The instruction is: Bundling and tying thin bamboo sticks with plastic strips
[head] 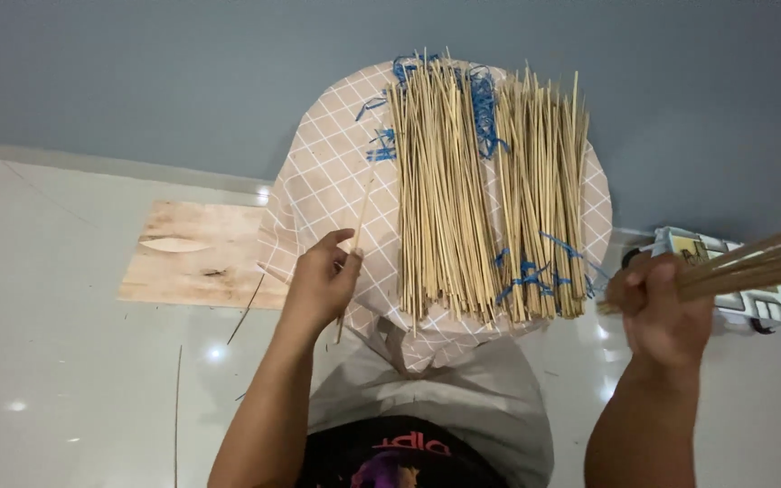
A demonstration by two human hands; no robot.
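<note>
Seen from above, looking down over the lap. Left hand pinched around a single thin bamboo stick, thumb and fingertips closed on its lower part, the stick tilted slightly and running up across the checked cloth. Right hand clenched into a fist around a bundle of sticks, the bundle jutting out to the right and slightly upward, past the frame edge. Between the two hands, a round stool-like surface draped in that pinkish cloth with a white diamond grid. On the cloth, two broad heaps of pale bamboo sticks lying side by side and touching: left heap longer, right heap a little shorter, both running top to bottom, lower ends overhanging the near edge of the cloth. Tangled blue plastic strands threaded through the heaps at the top, and more near the bottom right. The single stick just beside the left heap, apart from it. Behind the right hand, on the floor, a small white box with coloured panels, partly hidden by the bundle. To the left, a flat plywood board on the glossy white tiled floor, with a few stray sticks lying loose near it. Grey wall beyond. At the bottom, grey fabric and a dark printed shirt.
</note>
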